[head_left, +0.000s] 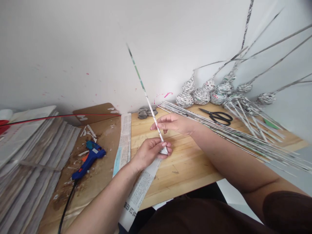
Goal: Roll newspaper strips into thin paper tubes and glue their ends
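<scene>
My left hand grips the lower end of a thin rolled newspaper stick, which leans up and to the left. Its upper tip is blurred. From this same end a newspaper strip, not fully rolled, runs down under my left forearm past the table's front edge. Higher on the stick, my right hand has its thumb and fingers lightly around the shaft. A second newspaper strip lies flat to the left of my hands.
Left are a blue glue gun on stained cardboard and a stack of paper. Rolled sticks, black scissors and woven paper gourds with long stems lie right. A grey lump sits by the wall.
</scene>
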Demonstrator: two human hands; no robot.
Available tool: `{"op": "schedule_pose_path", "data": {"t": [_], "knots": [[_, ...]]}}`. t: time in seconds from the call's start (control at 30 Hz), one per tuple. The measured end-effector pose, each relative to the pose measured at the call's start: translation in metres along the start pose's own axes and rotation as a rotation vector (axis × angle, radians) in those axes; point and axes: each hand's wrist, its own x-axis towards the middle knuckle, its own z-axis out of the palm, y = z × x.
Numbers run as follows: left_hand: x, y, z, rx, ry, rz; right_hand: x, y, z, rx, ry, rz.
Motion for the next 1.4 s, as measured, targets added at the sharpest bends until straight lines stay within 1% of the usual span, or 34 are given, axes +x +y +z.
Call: {"op": "schedule_pose_path", "data": {"t": [0.03,0.07,0.13,0.17,0.2,0.3,0.33,0.37,0.47,0.5,0.53,0.63,0.67,0.7,0.77,0.8,0.83,0.93,0.97,1.0,1.1,1.13,1.17,1.27,1.3,1.33,1.4], "knots": [[0.0001,-0.0002,0.0001,-0.001,0.004,-0.002,0.0002,0.0002,0.0002,0.004,-0.007,0.004],[0.0002,-0.0004,0.0002,-0.002,0.005,-0.005,0.0006,0.0005,0.0005,0.015,0.028,0.002],[0.0002,-0.0012,0.0002,-0.006,0.002,-0.005,0.0015,0.0011,0.0014,0.046,0.158,-0.017],[0.0001,-0.0015,0.0001,-0.008,-0.001,-0.002,0.0017,0.0011,0.0016,0.055,0.196,-0.028],[0.0000,-0.0017,-0.0001,-0.010,-0.004,0.003,0.0017,0.0009,0.0014,0.057,0.186,-0.032],[-0.0002,-0.0020,-0.0008,-0.012,-0.010,0.020,0.0010,-0.0001,-0.0003,0.038,0.005,-0.021],[-0.0003,-0.0019,-0.0008,-0.010,-0.010,0.021,0.0009,-0.0001,-0.0010,0.041,-0.017,-0.021],[-0.0004,-0.0018,-0.0007,-0.006,-0.008,0.020,0.0009,0.0002,-0.0016,0.051,0.000,-0.021],[-0.0006,-0.0018,-0.0006,0.007,-0.010,0.011,0.0012,0.0017,-0.0029,0.107,0.157,-0.038],[-0.0007,-0.0018,-0.0008,0.010,-0.011,0.010,0.0010,0.0019,-0.0032,0.118,0.165,-0.038],[-0.0007,-0.0020,-0.0011,0.012,-0.011,0.010,0.0006,0.0017,-0.0035,0.119,0.134,-0.034],[-0.0005,-0.0025,-0.0021,0.010,-0.010,0.014,-0.0010,0.0006,-0.0034,0.065,-0.022,0.001],[-0.0003,-0.0028,-0.0023,0.007,-0.011,0.013,-0.0012,0.0004,-0.0032,0.049,-0.026,0.007],[0.0001,-0.0031,-0.0024,0.004,-0.011,0.012,-0.0011,0.0004,-0.0029,0.043,0.010,0.005],[0.0008,-0.0037,-0.0025,-0.003,-0.012,0.014,-0.0005,0.0008,-0.0025,0.063,0.132,-0.017],[0.0011,-0.0039,-0.0025,-0.006,-0.013,0.017,-0.0001,0.0009,-0.0026,0.075,0.170,-0.030],[0.0013,-0.0039,-0.0024,-0.007,-0.014,0.020,0.0000,0.0010,-0.0028,0.081,0.164,-0.035],[0.0013,-0.0033,-0.0019,-0.002,-0.016,0.017,0.0003,0.0015,-0.0030,0.040,-0.011,-0.009],[0.0011,-0.0029,-0.0016,0.000,-0.014,0.013,0.0006,0.0020,-0.0027,0.025,-0.040,-0.002],[0.0008,-0.0025,-0.0013,0.001,-0.015,0.010,0.0010,0.0027,-0.0021,0.020,-0.024,-0.001],[0.0003,-0.0020,-0.0009,-0.012,-0.026,0.010,0.0020,0.0038,-0.0006,0.061,0.178,-0.023],[0.0002,-0.0021,-0.0010,-0.015,-0.030,0.010,0.0019,0.0033,-0.0006,0.075,0.205,-0.024],[0.0001,-0.0022,-0.0012,-0.015,-0.029,0.010,0.0016,0.0025,-0.0008,0.079,0.183,-0.017],[0.0000,-0.0023,-0.0015,-0.002,-0.018,0.011,-0.0001,0.0000,-0.0018,0.044,-0.009,0.010],[0.0000,-0.0021,-0.0013,0.002,-0.017,0.010,-0.0004,-0.0004,-0.0017,0.036,-0.026,0.011],[-0.0001,-0.0017,-0.0010,0.003,-0.017,0.009,-0.0004,-0.0004,-0.0015,0.038,0.004,0.005],[-0.0004,-0.0005,-0.0002,0.000,-0.020,-0.001,-0.0003,-0.0003,-0.0010,0.062,0.138,-0.018]]}}
